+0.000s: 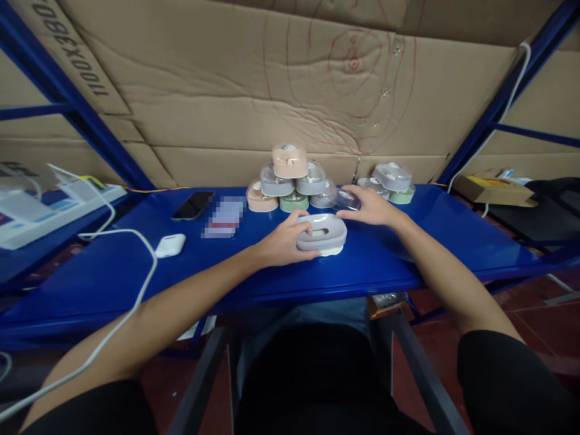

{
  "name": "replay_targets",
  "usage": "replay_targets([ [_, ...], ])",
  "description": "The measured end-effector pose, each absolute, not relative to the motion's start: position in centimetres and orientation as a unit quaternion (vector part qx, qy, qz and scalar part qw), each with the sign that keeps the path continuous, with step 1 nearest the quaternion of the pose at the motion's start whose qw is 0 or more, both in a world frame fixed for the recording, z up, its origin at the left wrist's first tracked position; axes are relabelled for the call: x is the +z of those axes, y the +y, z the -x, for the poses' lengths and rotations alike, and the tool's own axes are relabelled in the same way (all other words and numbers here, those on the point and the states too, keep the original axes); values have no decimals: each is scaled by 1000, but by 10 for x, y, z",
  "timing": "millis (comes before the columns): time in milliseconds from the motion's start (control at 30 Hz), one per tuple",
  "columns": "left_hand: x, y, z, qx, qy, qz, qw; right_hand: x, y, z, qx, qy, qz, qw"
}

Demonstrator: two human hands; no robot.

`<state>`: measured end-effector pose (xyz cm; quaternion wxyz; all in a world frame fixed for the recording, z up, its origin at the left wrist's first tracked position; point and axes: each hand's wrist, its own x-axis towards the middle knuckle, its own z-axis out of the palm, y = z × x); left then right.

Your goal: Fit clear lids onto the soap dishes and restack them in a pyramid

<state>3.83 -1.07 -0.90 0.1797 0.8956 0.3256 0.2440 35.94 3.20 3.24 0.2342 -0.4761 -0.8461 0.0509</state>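
Note:
My left hand grips the near-left side of a grey oval box that looks like a soap box. It has no lid on and shows a pale slot inside; a cream edge pokes out beneath it. My right hand has thumb and fingers around a clear plastic lid, just behind the box and apart from it. Beyond my hands, similar lidded boxes stand in a pyramid, with a peach one on top and a green one in the bottom row.
A smaller stack of boxes stands at the back right. On the left of the blue table lie a black phone, a blurred-out phone screen and a white earbud case. A white cable crosses the left side.

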Motion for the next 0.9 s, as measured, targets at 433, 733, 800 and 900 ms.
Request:
replay_targets([
  [433,-14,1,-38,236,345,-862,286,32,20,-348,43,-870,403,282],
  [733,-20,8,-38,271,324,-851,313,25,4,-328,48,-909,325,256],
  [800,-22,10,-39,291,323,-841,321,23,-2,-321,52,-915,320,240],
  [900,-27,13,-38,309,349,-821,329,19,-6,-314,42,-918,327,220],
])
